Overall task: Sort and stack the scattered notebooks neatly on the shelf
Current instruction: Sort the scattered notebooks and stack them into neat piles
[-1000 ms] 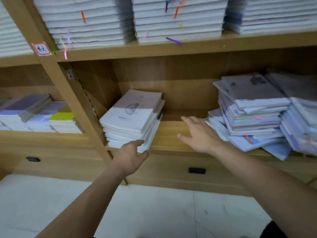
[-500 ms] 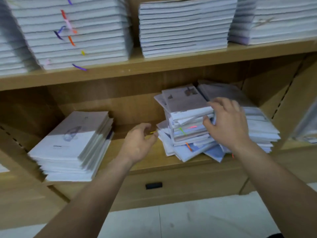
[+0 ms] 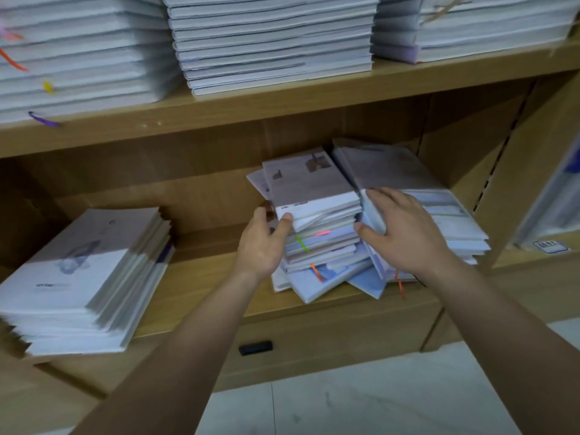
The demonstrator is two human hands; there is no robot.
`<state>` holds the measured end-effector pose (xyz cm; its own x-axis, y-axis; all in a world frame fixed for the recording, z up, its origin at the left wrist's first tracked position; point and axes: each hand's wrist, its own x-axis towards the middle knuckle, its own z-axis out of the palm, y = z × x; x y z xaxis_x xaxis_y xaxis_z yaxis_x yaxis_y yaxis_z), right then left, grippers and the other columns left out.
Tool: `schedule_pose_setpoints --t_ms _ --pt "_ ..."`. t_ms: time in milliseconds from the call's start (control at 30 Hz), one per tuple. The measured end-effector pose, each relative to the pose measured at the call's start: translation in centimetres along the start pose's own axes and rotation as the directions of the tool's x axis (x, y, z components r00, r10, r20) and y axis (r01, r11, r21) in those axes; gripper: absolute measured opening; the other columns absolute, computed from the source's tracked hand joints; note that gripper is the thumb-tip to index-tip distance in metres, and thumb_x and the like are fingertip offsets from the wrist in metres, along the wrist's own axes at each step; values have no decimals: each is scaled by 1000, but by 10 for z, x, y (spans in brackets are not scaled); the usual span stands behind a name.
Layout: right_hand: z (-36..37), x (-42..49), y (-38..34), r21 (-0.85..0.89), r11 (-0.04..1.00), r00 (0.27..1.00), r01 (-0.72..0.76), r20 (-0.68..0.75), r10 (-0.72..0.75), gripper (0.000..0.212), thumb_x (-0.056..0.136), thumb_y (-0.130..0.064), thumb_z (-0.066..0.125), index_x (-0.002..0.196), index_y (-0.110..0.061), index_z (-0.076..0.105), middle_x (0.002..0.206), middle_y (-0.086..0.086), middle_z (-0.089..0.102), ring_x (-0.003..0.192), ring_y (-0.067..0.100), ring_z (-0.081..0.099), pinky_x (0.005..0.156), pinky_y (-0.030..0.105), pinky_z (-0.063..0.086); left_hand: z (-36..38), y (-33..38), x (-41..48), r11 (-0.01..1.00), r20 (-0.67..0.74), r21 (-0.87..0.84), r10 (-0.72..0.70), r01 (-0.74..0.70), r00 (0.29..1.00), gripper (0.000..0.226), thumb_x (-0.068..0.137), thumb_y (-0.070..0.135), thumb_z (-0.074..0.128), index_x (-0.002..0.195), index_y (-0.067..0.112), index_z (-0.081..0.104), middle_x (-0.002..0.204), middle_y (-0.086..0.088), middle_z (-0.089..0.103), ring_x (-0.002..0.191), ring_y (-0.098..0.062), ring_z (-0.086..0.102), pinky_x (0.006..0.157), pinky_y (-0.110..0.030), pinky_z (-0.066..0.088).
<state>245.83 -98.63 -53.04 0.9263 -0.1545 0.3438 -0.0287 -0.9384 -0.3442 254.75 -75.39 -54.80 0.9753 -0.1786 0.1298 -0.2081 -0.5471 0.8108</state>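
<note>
pile [image 3: 310,180], skewed, on shelf [image 3: 204,277]. l hand [image 3: 263,243] curls round pile's left edge, thumb on front; r hand [image 3: 405,233] flat vs pile's right side. prob. bracing both sides to square it.

Stationery shop or storeroom, labelled wooden shelves [image 3: 282,102], stacked notebooks [image 3: 273,42]
</note>
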Motion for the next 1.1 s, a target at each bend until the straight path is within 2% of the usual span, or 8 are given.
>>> schedule_pose_setpoints --t_ms 100,267,367,533,767,833,967,1100 --pt "-11 -11 -13 46 999 996 24 -82 -20 62 97 -44 57 150 -16 41 151 3 42 138 24 36 109 37 33 -3 -13 -13 999 30 -10 -32 33 999 67 98 52 49 151 15 34 143 0 53 117 -16 54 96 -31 39" --pt "-19 -39 -39 101 992 988 79 -140 -64 50 96 -41 55 140 -16 53 139 1 51 128 23 47 98 37 43 -1 -40 -34 997 110 20 -82 81 991 65 96 49 54 150 18 35 144 3 49 115 -17 56 101 -36 44" --pt "-1 -57 -55 124 988 995 91 -55 -85 54 90 -45 50 137 -19 56 133 -1 53 123 22 51 98 39 47 1 -53 -43 996 137 39 -79 74 987 65 95 45 58 150 18 35 145 2 50 115 -18 59 103 -40 45" --pt "51 -68 -55 166 972 962 -165 245 121 65 96 -38 58 152 -14 35 152 4 36 138 21 39 105 33 37 7 -65 -49 994 150 108 -46 30 988 66 93 40 62 150 18 36 144 1 51 123 -21 55 104 -43 45" --pt "70 -52 -37 234 930 933 -283 291 211 85 98 -39 59 160 -11 7 166 4 12 150 21 21 116 35 29 19 -72 -34 995 140 97 -42 29 989 58 92 36 63 144 20 43 136 3 56 118 -21 55 99 -40 48" --pt "74 -50 -35 259 922 933 -287 293 208 88 96 -40 61 160 -14 5 165 3 18 147 21 28 114 35 33 22 -73 -27 995 132 99 -19 6 991 53 92 36 64 139 20 48 128 3 59 108 -21 58 94 -38 50" --pt "76 -49 -31 335 881 926 -333 291 240 88 94 -33 66 160 -19 9 150 6 44 131 15 48 91 22 39 29 -75 -14 995 100 101 7 -18 995 39 90 35 66 124 20 55 113 2 62 96 -21 62 85 -39 53" --pt "79 -47 -27 389 858 931 -337 276 241 91 90 -36 70 160 -23 13 139 5 53 120 15 55 98 30 46 31 -75 -8 999 80 49 14 -18 997 35 90 31 69 120 22 55 103 3 62 89 -18 64 82 -43 56"
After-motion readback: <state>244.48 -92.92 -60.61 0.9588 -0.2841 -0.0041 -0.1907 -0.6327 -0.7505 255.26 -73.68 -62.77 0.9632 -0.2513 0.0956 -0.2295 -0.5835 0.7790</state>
